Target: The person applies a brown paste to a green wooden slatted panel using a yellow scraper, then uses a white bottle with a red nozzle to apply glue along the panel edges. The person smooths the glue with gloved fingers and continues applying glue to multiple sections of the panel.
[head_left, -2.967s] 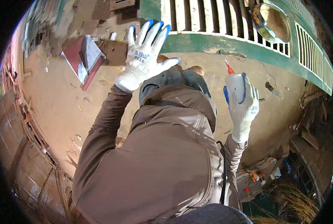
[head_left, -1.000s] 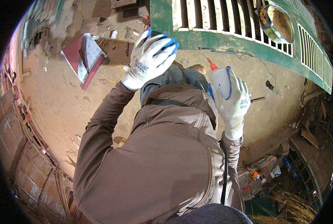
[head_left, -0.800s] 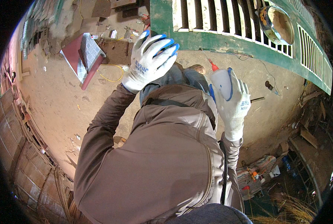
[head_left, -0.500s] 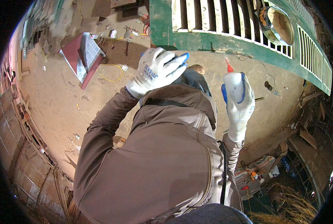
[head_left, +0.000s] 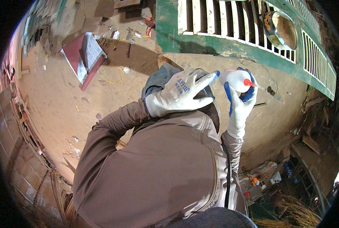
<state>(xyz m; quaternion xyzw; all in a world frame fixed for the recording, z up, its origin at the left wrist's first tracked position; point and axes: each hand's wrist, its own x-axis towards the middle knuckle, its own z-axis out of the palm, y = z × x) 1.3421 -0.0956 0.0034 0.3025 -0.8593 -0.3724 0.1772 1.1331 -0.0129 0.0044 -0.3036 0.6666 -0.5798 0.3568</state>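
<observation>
A white squeeze bottle (head_left: 233, 80) with a red cap and a pale thin nozzle is gripped in my right hand (head_left: 239, 112). The bottle lies tilted, with its nozzle towards the right. White gloves with blue-coated fingertips cover both hands. My left hand (head_left: 182, 93) is held in front of my waist, fingers stretched out and apart, with nothing visible in it. Its blue fingertip is close to the left end of the bottle; I cannot tell whether they touch.
Ahead on the right is a green frame (head_left: 169, 36) with white slats, bearing a round open container (head_left: 285, 28). Ahead on the left lie printed paper (head_left: 91, 51), dark red boards (head_left: 71, 57) and a yellow cord (head_left: 122, 76). Scattered tools lie at the far side.
My right hand has turned the bottle from nozzle pointing away to nozzle pointing right. The left hand has moved right and nearer to me, close to the bottle.
</observation>
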